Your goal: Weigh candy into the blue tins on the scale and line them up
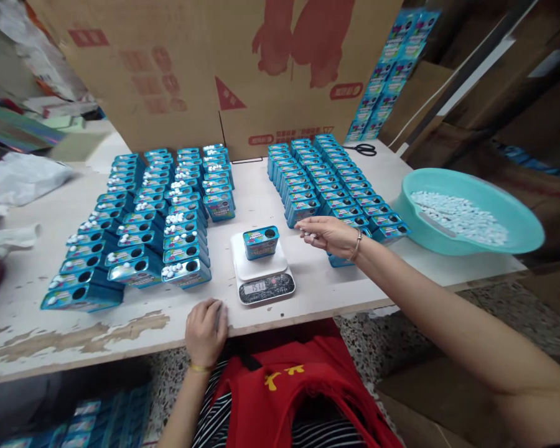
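A small blue tin stands on a white digital scale near the table's front edge. My right hand hovers just right of the tin, fingers pinched on a few small white candies. My left hand rests on the table's front edge, left of the scale, fingers curled with nothing in them. Rows of blue tins with white candies on top fill the left side. More rows of blue tins stand at the right, behind my right hand.
A teal basin holding loose white candies sits at the table's right end. A big cardboard box walls the back. Black scissors lie by it. Crumpled white plastic lies at the left.
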Demonstrator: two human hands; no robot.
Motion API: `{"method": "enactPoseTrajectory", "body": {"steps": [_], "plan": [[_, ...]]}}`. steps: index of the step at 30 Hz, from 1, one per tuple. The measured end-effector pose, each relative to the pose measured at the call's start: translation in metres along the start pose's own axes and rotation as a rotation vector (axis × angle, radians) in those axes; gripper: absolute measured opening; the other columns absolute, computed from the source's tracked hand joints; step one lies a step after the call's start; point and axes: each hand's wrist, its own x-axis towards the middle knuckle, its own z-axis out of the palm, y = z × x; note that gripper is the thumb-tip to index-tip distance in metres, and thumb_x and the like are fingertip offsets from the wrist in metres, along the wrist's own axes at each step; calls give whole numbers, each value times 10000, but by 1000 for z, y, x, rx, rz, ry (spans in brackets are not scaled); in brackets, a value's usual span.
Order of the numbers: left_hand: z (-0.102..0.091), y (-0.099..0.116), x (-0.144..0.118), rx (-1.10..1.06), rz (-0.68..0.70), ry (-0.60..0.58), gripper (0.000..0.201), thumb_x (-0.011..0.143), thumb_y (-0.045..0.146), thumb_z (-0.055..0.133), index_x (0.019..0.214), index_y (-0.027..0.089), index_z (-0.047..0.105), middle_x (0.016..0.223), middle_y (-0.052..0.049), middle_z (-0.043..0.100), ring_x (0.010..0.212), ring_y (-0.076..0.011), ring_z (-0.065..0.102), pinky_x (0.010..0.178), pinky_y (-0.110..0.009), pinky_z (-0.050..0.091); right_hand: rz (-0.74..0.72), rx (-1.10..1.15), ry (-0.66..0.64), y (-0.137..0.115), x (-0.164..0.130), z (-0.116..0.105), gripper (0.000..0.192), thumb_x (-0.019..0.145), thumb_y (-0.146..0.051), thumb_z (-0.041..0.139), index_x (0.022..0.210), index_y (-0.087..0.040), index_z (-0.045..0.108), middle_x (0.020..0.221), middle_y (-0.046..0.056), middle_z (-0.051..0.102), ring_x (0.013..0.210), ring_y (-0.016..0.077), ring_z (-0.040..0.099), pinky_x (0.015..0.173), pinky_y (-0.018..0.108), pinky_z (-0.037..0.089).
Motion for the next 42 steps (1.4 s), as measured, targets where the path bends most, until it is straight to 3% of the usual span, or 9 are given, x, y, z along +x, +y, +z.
{"method": "enactPoseTrajectory", "body": {"steps": [4,10,17,21,25,28,32,37,42], "plan": [[0,2,1,-1,-1,-2,146,850,255,553,947,164,611,933,-85,630,873,-202,560,789,-329,441,-20,-46,-4,6,-3,2,30,780,-71,630,751,-77,624,582,20,572,441,30,457,357,124,296],[-1,2,1,2,11,-11,145,843,242,564,955,159,605,936,-85,626,878,-205,555,794,-334,443,-163,-195,-146,-8,-2,33,46,798,-85,614,755,-87,600,519,-18,555,376,28,417,338,143,247],[-1,2,2,5,11,-5,148,841,241,565,962,164,602,934,-83,624,872,-210,555,781,-335,442,-229,-421,-111,-20,1,63,161,824,-13,531,695,-95,583,375,-68,454,335,37,388,352,153,284],[0,0,-2,1,5,-4,150,839,243,565,965,169,599,943,-83,620,883,-216,556,783,-345,445,-237,-374,-110,-20,1,60,139,809,-34,555,692,-101,589,395,-67,460,343,32,385,357,154,270],[-6,5,7,-117,-5,10,233,849,246,554,1071,174,559,987,-89,594,928,-211,558,816,-351,460,-186,-144,-107,-6,-1,40,74,754,-156,669,736,-111,613,531,-32,539,418,27,422,384,150,274],[-12,17,41,-224,49,58,437,836,287,583,1241,175,461,1128,-121,541,1073,-229,523,915,-375,443,-108,80,-72,25,-5,20,244,643,-276,777,767,-119,638,630,-10,561,486,28,439,391,140,257],[-9,34,117,-159,199,2,753,775,449,635,1382,150,304,1295,-179,456,1195,-302,450,973,-432,382,37,319,-22,81,-14,1,344,563,-335,805,771,-114,644,632,-13,532,442,7,339,354,151,119],[10,68,194,-132,378,-235,392,853,333,527,1208,175,477,1030,-89,599,948,-227,560,829,-357,393,56,390,19,127,-28,-4,311,573,-341,774,738,-120,632,602,-9,513,422,18,317,359,181,90],[47,117,227,-133,458,-276,382,852,316,527,1208,189,472,1053,-88,601,982,-229,544,848,-367,347,19,435,40,136,-29,-2,340,582,-382,771,746,-119,630,621,-3,536,411,15,324,372,190,86]]}}
